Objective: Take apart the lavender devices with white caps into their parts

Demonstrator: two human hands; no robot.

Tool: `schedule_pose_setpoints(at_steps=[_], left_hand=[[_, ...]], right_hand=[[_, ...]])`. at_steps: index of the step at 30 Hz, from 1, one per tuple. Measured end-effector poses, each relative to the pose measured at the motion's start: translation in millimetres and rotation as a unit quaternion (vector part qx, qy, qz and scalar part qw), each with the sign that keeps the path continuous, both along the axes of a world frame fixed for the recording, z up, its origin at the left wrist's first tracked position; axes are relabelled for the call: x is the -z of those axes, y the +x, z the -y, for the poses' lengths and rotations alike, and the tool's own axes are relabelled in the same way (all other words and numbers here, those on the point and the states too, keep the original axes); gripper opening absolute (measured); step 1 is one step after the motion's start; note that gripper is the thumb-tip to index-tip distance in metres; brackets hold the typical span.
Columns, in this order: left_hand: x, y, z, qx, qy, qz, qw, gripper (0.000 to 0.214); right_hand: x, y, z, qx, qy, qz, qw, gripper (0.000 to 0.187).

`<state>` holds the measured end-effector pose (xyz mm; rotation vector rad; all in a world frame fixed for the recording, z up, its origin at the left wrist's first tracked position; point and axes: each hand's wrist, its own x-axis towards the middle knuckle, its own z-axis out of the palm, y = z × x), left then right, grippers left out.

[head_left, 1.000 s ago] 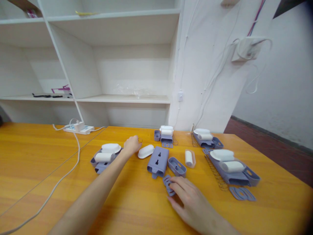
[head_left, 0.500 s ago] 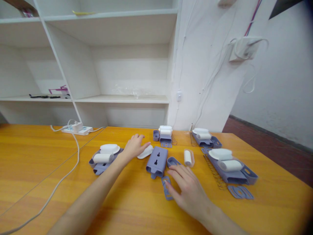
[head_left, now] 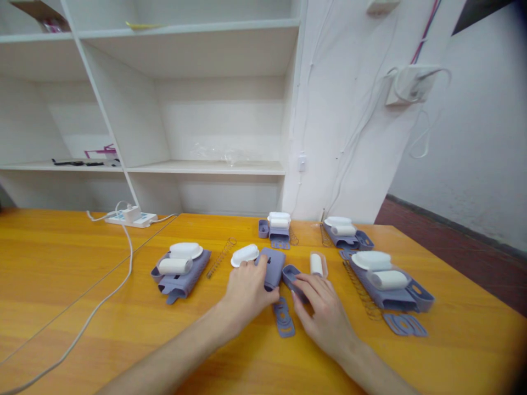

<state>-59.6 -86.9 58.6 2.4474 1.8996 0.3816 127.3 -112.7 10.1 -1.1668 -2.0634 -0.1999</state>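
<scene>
My left hand [head_left: 248, 288] is closed over the near left side of a flat purple plastic housing [head_left: 275, 266], thumb at its near end. Just right of it, my right hand [head_left: 323, 307] has its fingers and thumb around a small open purple cup [head_left: 291, 272], still on the table; the hand hides part of it. Between the hands lies a flat purple plate with cutouts [head_left: 284, 321]. A white oval lid [head_left: 245, 254] rests beyond my left hand, with a coil spring [head_left: 221, 258] to its left. Behind my right hand is a white roller [head_left: 316, 264] in a clear sleeve.
Similar purple and white part sets stand at left [head_left: 181, 269], at the back [head_left: 279, 230] and at right [head_left: 387, 280]. A power strip [head_left: 132, 217] with a white cable [head_left: 123, 274] lies on the left of the wooden table [head_left: 164, 340]. White shelves [head_left: 206, 167] rise behind.
My left hand has come back and right from beside the white lid onto the purple housing, uncovering the spring. My right hand has shifted slightly and closed around the small cup.
</scene>
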Motion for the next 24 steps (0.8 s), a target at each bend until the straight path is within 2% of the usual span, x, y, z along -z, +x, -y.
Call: schedule_pose_setpoints(at_steps=[6,8,11,14,17,20,24], left_hand=[[-37.3,-23.2,-4.7,-0.028,0.04,0.087,0.995,0.055],[-48.7,-31.8,-19.9,-0.067,0.076,0.099,0.99,0.056],[-56.4,-44.8,-59.5,-0.139,0.115,0.095,0.979,0.055],[-51.6,-57.1,-104.0,-0.205,0.113,0.065,0.97,0.056],[-38.1,-67.5,-135.9,-0.237,0.088,0.038,0.967,0.053],[-22.1,-75.0,-150.9,-0.251,0.061,0.027,0.966,0.047],[-6.0,-78.7,-155.9,-0.252,0.036,0.026,0.967,0.046]], right_hand=[[3.7,3.5,-3.5,0.006,-0.003,-0.025,1.0,0.018],[4.7,4.0,-4.4,0.003,-0.01,-0.025,1.0,0.018],[5.8,4.5,-5.6,0.001,-0.018,-0.025,1.0,0.017],[6.5,4.5,-6.5,-0.002,-0.018,-0.027,0.999,0.016],[5.9,4.0,-5.7,-0.004,-0.015,-0.026,1.0,0.017],[4.2,3.0,-3.3,-0.009,-0.012,-0.017,1.0,0.018],[2.2,1.8,-0.6,-0.007,-0.006,-0.01,1.0,0.018]])
